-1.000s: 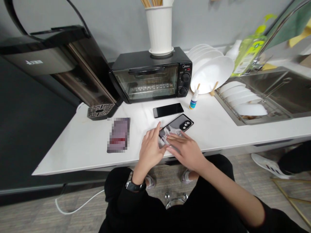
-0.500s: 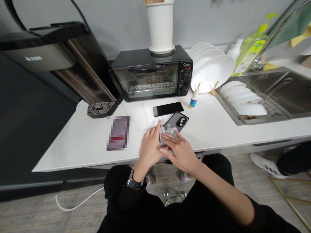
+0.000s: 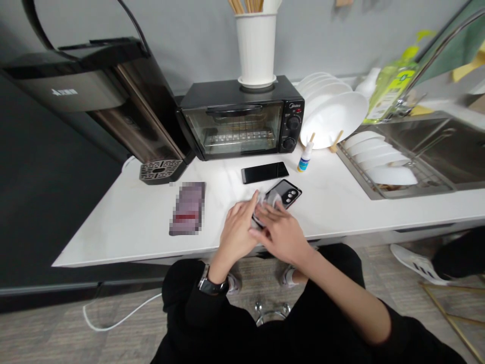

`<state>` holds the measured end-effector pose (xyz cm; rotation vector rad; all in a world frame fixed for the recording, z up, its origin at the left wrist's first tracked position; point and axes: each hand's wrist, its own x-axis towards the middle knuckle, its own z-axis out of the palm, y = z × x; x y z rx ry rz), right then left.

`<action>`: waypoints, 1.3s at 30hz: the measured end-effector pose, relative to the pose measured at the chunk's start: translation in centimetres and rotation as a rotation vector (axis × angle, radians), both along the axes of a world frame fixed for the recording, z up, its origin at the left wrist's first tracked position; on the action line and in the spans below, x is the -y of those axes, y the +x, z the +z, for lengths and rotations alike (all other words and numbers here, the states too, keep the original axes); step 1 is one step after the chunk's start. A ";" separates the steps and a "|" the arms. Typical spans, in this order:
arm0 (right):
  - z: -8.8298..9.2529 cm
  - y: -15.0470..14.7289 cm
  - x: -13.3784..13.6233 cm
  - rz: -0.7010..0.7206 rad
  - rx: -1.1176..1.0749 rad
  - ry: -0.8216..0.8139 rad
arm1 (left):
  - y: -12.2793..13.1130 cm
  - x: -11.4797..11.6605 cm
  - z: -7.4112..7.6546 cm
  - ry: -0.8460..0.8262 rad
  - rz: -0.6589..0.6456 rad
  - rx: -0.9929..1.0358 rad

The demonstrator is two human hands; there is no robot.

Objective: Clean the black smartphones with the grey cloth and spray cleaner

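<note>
A dark phone [image 3: 285,192] lies back up on the white counter [image 3: 129,222], its camera end pointing away to the right. My right hand [image 3: 282,233] presses a small grey cloth [image 3: 262,207] flat onto the phone's near half. My left hand [image 3: 238,230] lies alongside, fingers against the phone's left edge, steadying it. A black watch is on my left wrist. A second black phone [image 3: 264,172] lies screen up just behind, and a small white dropper bottle [image 3: 305,157] stands to its right.
A black toaster oven [image 3: 238,120] with a white utensil holder [image 3: 256,46] on top stands at the back. A dark water dispenser [image 3: 113,106] fills the left. White plates [image 3: 333,116] lean in a rack by the sink [image 3: 428,146]. A blurred booklet [image 3: 187,208] lies left.
My right hand has slid the cloth along the phone toward its camera end, covering more of the back. The phone has turned slightly. My left hand stays at the phone's left edge.
</note>
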<state>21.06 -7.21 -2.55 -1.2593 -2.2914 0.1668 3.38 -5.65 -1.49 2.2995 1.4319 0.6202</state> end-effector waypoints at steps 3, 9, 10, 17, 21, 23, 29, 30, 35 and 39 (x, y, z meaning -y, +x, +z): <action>0.3 0.8 1.7 0.093 -0.028 -0.067 | 0.0 0.0 0.0 -0.025 0.001 0.014; 0.1 7.0 -2.3 -0.174 0.086 0.051 | 0.3 0.1 -0.1 0.009 -0.002 0.026; 0.0 6.5 -2.7 -0.213 0.092 0.067 | 0.3 0.1 -0.1 0.009 -0.003 0.024; 0.0 0.3 1.7 0.069 -0.009 -0.036 | -0.2 -0.1 -0.3 -0.029 -0.016 0.018; 0.0 5.2 0.8 -0.032 0.008 -0.036 | 0.1 -0.1 -0.2 0.000 0.009 0.027; -0.2 6.9 -1.0 -0.150 0.047 0.018 | 0.3 0.0 -0.2 0.015 0.014 0.021; -0.4 1.2 -0.6 -0.084 0.056 0.034 | 0.0 -0.1 -0.1 -0.017 -0.007 0.014; -0.3 0.4 0.4 -0.022 0.037 0.015 | -0.1 -0.1 -0.1 -0.028 -0.009 0.008; 0.1 4.2 1.9 0.017 0.017 -0.039 | 0.2 0.0 0.0 0.001 0.015 0.005; 0.0 7.2 -1.6 -0.187 0.086 0.054 | 0.4 0.0 0.0 0.018 0.025 0.012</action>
